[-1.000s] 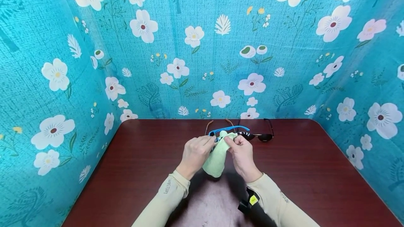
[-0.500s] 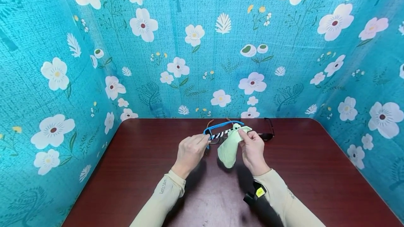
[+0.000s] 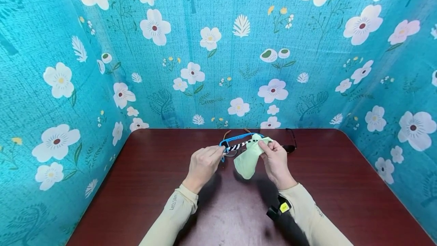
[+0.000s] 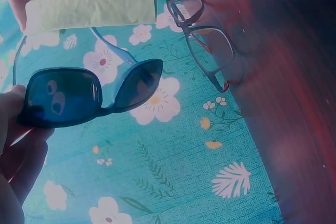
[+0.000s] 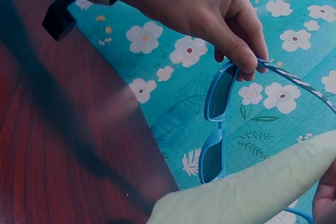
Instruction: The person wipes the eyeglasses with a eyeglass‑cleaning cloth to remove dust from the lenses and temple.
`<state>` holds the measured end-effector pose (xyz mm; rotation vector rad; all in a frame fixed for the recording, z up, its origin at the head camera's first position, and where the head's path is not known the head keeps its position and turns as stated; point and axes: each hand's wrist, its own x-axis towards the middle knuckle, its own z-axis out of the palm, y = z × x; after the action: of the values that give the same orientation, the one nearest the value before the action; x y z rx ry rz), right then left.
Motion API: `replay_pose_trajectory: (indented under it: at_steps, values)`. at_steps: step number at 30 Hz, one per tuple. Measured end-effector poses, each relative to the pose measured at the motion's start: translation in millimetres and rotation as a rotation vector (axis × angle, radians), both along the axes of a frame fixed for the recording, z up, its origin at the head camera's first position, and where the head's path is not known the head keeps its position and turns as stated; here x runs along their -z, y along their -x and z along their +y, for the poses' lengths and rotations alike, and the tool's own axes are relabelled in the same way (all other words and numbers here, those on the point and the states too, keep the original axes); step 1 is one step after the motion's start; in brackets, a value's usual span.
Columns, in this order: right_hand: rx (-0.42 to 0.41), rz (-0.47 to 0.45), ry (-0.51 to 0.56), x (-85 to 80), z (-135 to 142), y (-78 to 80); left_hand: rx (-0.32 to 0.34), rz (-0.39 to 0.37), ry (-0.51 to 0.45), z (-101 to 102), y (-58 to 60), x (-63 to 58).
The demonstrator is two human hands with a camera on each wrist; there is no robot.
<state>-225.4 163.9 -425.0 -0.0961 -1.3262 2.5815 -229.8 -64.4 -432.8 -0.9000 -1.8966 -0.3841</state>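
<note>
My left hand (image 3: 204, 165) pinches blue sunglasses (image 5: 220, 98) at the hinge corner of the frame, above the table. Their zebra-striped temple (image 3: 235, 147) stretches right towards my right hand (image 3: 275, 162). That hand pinches a pale green cloth (image 3: 247, 162), folded over the temple's far end; the loose part of the cloth hangs down. In the left wrist view, both dark lenses (image 4: 65, 98) show beside my left fingers (image 4: 21, 145), with the cloth above them. The temple's tip is hidden by the cloth and fingers.
On the dark red table (image 3: 153, 174), clear-lens eyeglasses (image 4: 211, 45) lie behind the hands. Black sunglasses (image 3: 289, 148) lie at the back right, partly covered by my right hand. A blue flowered curtain (image 3: 191, 94) encloses the table's back and sides.
My right hand has slid the cloth rightwards along the striped temple, away from my left hand, uncovering the stripes. In the last half second both hands have shifted only slightly.
</note>
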Motion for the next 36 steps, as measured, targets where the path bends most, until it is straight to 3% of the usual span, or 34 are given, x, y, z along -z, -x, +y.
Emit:
replay_pose_trajectory:
  at_steps: [7,15,19,21,28,36]
  values:
    - [-0.061,0.048,0.001,0.9,-3.3,-0.5,0.030,0.008,0.003,-2.5,1.3,-0.2]
    - [-0.091,0.192,0.025,12.8,-1.2,3.0,0.077,-0.023,0.002,-7.1,1.4,1.9]
    - [-0.074,0.157,0.007,13.3,1.7,3.5,0.093,-0.035,0.001,-12.3,0.6,2.0]
    - [-0.048,0.097,-0.019,7.4,2.8,0.6,0.085,-0.047,-0.004,-16.9,0.5,1.3]
    - [-0.034,0.055,0.012,3.6,24.4,1.5,-0.047,-0.074,-0.019,-49.0,5.4,0.3]
    - [-0.104,0.093,-0.052,1.6,45.5,-5.0,-0.195,-0.086,0.085,-87.7,16.6,10.6]
